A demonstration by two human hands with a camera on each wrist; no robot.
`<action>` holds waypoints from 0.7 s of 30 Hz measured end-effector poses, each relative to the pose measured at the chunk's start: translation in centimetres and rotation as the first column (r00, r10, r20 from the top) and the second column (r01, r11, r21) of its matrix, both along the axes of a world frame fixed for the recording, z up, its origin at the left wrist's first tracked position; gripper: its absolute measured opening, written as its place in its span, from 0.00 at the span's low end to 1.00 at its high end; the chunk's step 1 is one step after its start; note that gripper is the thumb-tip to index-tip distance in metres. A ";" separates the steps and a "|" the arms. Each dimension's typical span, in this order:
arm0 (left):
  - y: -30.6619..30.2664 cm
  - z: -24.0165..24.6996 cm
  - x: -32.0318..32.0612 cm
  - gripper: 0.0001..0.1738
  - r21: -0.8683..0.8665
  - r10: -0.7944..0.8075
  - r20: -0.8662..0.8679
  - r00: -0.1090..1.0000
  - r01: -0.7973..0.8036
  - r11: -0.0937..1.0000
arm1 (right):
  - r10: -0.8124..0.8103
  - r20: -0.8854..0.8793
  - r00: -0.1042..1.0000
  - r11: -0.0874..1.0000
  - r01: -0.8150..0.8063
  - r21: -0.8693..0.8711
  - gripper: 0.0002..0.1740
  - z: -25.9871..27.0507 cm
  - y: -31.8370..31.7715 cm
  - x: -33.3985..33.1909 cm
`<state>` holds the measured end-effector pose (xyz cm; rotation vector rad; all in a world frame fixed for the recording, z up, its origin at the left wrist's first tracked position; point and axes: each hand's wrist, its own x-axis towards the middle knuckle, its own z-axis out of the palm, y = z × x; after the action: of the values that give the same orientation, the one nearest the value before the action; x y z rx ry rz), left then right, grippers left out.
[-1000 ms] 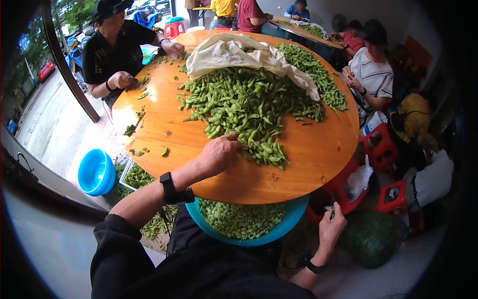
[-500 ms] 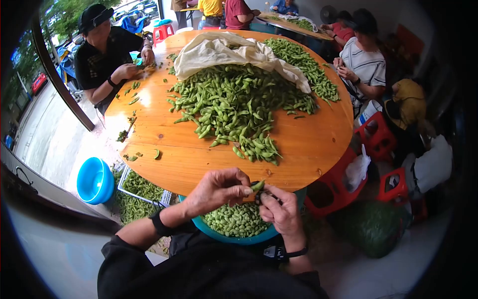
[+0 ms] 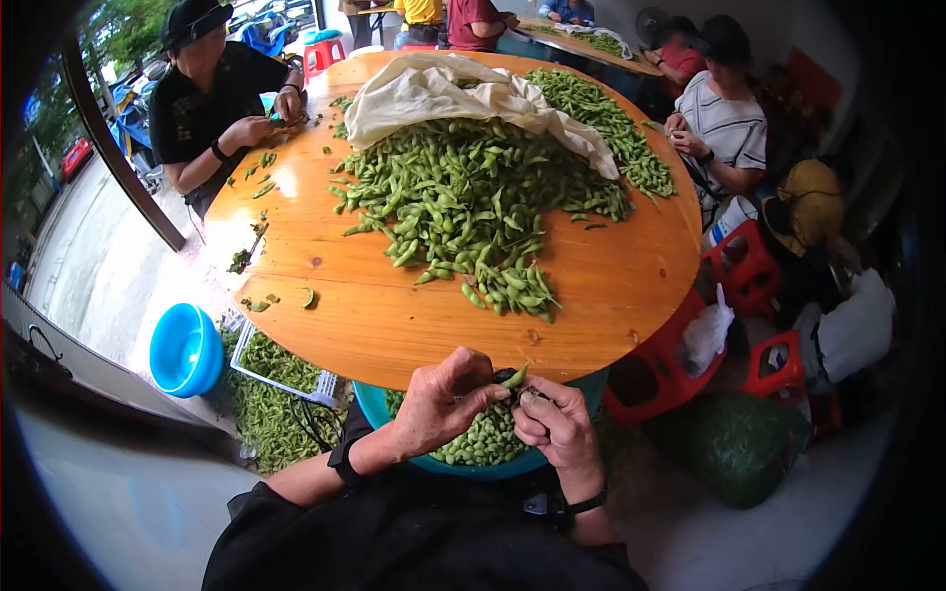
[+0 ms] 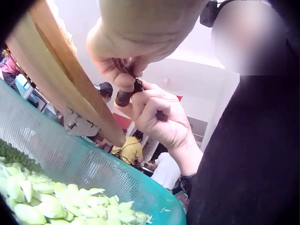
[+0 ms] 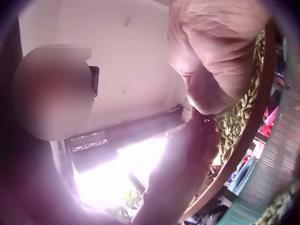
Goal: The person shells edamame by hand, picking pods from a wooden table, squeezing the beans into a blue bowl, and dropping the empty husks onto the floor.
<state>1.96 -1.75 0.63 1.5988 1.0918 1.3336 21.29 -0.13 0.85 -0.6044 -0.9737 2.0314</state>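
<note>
Over the table's near edge my left hand [image 3: 441,402] pinches a green soybean pod [image 3: 517,375] between thumb and fingers. My right hand [image 3: 560,426] meets it from the other side, fingers curled round a small dark tool [image 4: 161,116] that is mostly hidden in the grip. Below both hands, a teal basin [image 3: 371,402] with a perforated wall holds shelled pale green beans [image 3: 481,439]. A large heap of soybean pods [image 3: 463,202] covers the middle of the round wooden table [image 3: 345,335], partly under a cream cloth [image 3: 434,94].
On the left floor stand a blue bowl [image 3: 185,350] and a white crate [image 3: 325,387] among scattered pods. Red stools [image 3: 641,389] and a dark green sack [image 3: 734,448] are at the right. A person in black [image 3: 222,98] and one in a striped shirt [image 3: 724,123] sit round the table.
My left hand has come back from the pod heap with a pod, and my right hand has moved inward to meet it. Both hands then stay together over the basin.
</note>
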 end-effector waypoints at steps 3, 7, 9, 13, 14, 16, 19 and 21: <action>-0.1 -0.5 -0.1 0.13 0.016 -0.043 -0.013 0.999 0.043 0.999 | -0.017 0.030 0.999 1.000 0.017 0.001 0.12 -0.2 -0.1 0.0; -0.1 -0.8 -0.3 0.14 -0.294 -0.157 0.641 0.752 0.429 0.854 | -0.120 0.150 0.981 0.985 0.100 0.138 0.14 -0.1 -0.7 -0.5; -0.1 -1.3 -0.2 0.13 -0.282 -0.156 0.801 0.578 0.594 0.753 | -0.076 0.050 0.996 0.993 0.071 0.096 0.12 -0.2 -0.7 -0.3; -0.2 -1.7 0.2 0.12 -0.215 -0.094 0.932 0.351 0.742 0.635 | -0.027 0.002 1.000 0.990 0.026 0.135 0.10 0.2 -0.3 0.0; -0.3 -1.4 0.2 0.13 -0.256 -0.083 0.911 0.405 0.710 0.656 | -0.051 0.088 0.995 0.990 0.039 0.139 0.10 0.6 -0.3 0.0; -0.1 -1.2 0.0 0.14 -0.320 -0.166 0.778 0.606 0.609 0.726 | -0.077 0.176 0.981 0.989 0.053 0.140 0.09 0.7 -0.3 -0.2; -0.2 -0.8 -0.4 0.14 -0.389 -0.239 0.379 0.894 0.388 0.836 | -0.402 0.529 0.748 0.751 -0.061 0.657 0.10 1.1 -0.9 -1.1; -0.1 0.0 -0.7 0.16 -0.353 -0.275 0.018 0.961 0.263 0.898 | -0.432 0.528 0.731 0.721 -0.072 0.690 0.10 0.9 -1.0 -1.3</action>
<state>1.28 -1.86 0.62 1.4426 1.0184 0.8748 20.03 -1.17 1.77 -0.9858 -1.8703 1.0881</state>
